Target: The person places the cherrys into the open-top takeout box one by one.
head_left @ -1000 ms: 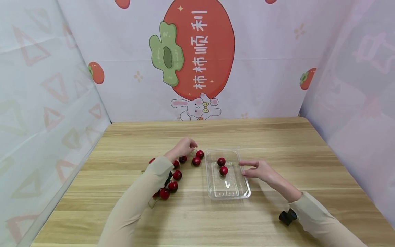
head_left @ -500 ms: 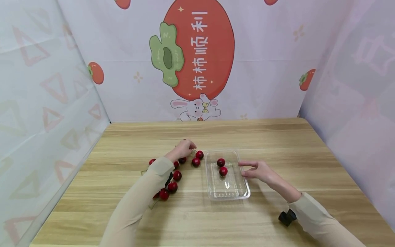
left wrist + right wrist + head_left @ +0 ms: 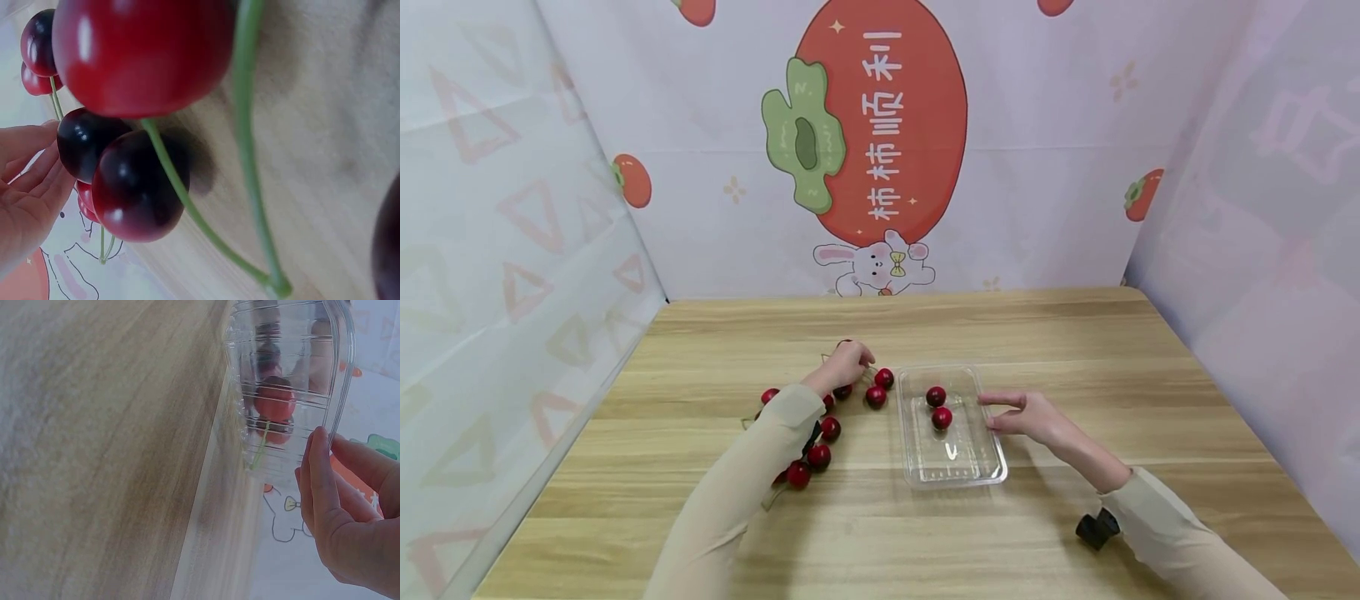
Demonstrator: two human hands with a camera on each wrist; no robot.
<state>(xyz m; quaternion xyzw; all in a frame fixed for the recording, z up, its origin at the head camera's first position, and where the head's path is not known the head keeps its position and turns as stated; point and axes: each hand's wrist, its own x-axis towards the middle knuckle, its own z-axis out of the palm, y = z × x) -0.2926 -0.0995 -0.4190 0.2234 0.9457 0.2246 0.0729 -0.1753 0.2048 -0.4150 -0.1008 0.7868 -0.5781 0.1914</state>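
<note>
My left hand is at the stems of a pair of dark red cherries, which rest on the table left of the box. In the left wrist view its fingertips meet the green stem of that pair, partly hidden behind nearer cherries. A clear plastic box stands mid-table with two cherries inside. My right hand pinches the box's right rim between thumb and fingers; the right wrist view shows the fingers against the outer wall.
Several more stemmed cherries lie around and under the left forearm on the wooden table. Printed cloth walls enclose the table at the back and sides. A black wrist mount sits at the right cuff.
Both hands stay almost still; the left hand shifts very slightly at the cherry stems. The whole head view drifts a little. The box and its cherries stay put.
</note>
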